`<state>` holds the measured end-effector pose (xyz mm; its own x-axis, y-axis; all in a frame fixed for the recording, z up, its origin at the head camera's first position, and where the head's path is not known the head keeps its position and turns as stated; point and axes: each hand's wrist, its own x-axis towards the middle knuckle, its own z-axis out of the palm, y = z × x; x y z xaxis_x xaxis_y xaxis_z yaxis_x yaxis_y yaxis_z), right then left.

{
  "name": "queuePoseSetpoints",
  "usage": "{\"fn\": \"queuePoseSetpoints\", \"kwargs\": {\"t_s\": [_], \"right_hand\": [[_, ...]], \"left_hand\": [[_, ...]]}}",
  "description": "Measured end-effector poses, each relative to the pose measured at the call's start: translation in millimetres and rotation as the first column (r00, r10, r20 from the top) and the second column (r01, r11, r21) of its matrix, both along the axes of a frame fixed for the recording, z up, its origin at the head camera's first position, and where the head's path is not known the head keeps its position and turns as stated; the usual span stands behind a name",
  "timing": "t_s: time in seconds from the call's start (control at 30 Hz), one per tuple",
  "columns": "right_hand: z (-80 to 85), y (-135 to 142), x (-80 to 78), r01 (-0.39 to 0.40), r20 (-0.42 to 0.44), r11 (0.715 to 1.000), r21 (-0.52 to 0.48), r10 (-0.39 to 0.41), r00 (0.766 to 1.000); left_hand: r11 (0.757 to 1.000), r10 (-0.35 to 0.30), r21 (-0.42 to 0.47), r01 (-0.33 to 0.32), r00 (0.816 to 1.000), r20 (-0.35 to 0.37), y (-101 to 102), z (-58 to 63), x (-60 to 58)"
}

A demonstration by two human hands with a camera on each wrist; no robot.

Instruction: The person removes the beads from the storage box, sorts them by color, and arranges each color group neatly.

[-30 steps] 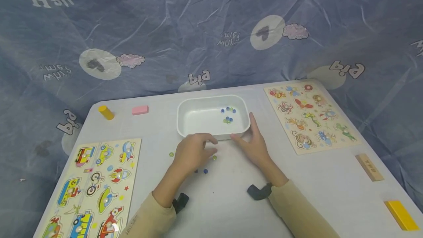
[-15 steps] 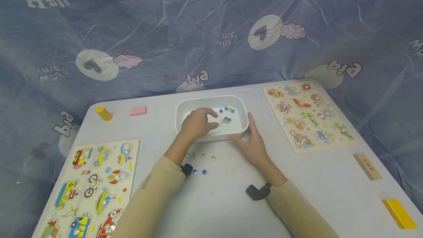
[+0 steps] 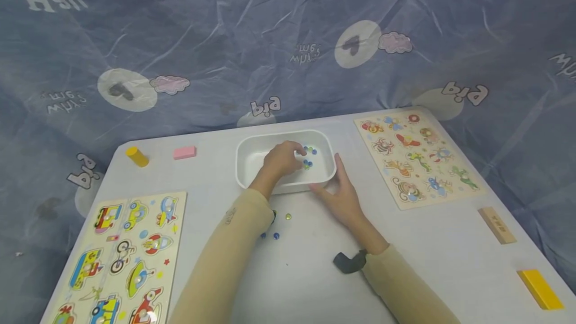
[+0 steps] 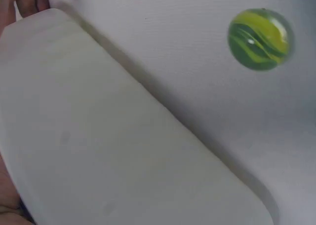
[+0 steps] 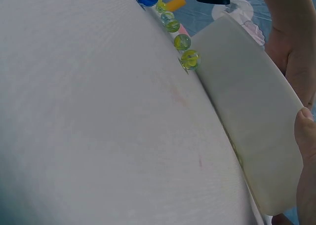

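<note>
A white plastic tray (image 3: 256, 185) stands at the middle of the table, with several blue and green-yellow marbles (image 3: 314, 152) at its right end. Reaching inside it, my left hand (image 3: 282, 158) has thumb and forefinger apart beside these marbles; no held marble shows between them. My right hand (image 3: 339, 196) grips the tray's near right corner, thumb at the front rim and fingers along the side. On the cloth before the tray lie more marbles (image 3: 288, 216), partly hidden by my left sleeve. One green-yellow marble (image 4: 259, 39) appears close in the left wrist view, near the tray's wall (image 4: 108, 116).
A vehicle puzzle board (image 3: 121, 259) lies at left, an insect puzzle board (image 3: 416, 159) at right. Around the edges are a yellow cylinder (image 3: 137, 156), a pink block (image 3: 184, 152), a wooden block (image 3: 497, 225) and a yellow block (image 3: 540, 289).
My left hand has moved from in front of the tray, over its near rim, and then right to the marbles inside. My right hand has kept its grip on the tray.
</note>
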<state>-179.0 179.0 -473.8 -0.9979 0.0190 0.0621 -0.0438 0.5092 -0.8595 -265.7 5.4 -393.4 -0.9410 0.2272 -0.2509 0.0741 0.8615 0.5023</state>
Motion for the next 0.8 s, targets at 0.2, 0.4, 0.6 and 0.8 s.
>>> {"fn": "queuePoseSetpoints", "kwargs": {"t_s": [0.2,0.4,0.6,0.8], "right_hand": [[0.4,0.1,0.9,-0.004,-0.005,1.0,-0.002,0.004,1.0],[3.2,-0.1,1.9,-0.003,0.005,1.0,-0.009,0.003,1.0],[5.0,-1.1,2.9,0.003,0.01,1.0,-0.006,-0.003,1.0],[6.5,-1.0,3.9,0.002,0.012,1.0,-0.003,-0.002,1.0]], "left_hand": [[1.0,0.014,-0.026,-0.013,1.0,0.013,6.5,-4.9,-3.5],[0.999,0.052,-0.01,-0.052,0.999,0.007,10.1,-11.6,-7.4],[0.997,0.078,-0.009,-0.078,0.997,0.021,13.6,-16.8,-9.2],[0.995,0.084,-0.05,-0.084,0.996,-0.011,19.6,-18.7,-10.2]]}}
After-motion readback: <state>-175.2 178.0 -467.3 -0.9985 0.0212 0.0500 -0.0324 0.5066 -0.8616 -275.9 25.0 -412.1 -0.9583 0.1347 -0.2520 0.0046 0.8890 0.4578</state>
